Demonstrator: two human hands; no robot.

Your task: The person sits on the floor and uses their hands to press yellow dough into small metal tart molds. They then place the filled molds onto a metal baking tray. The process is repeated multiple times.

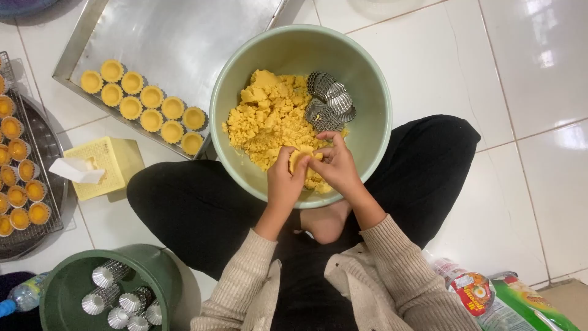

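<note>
My left hand and my right hand meet over the near side of a pale green bowl, both pinching one small piece of yellow dough between the fingers; whether a tin sits under it is hidden. Crumbly yellow dough fills the bowl's middle. Several empty fluted metal tart tins lie stacked at the bowl's right side, just beyond my right hand.
A steel baking tray at the upper left holds several dough-lined tart shells. A wire rack at the left edge carries filled tarts. A yellow tissue box, a dark green bucket of tins, and packets lie around me.
</note>
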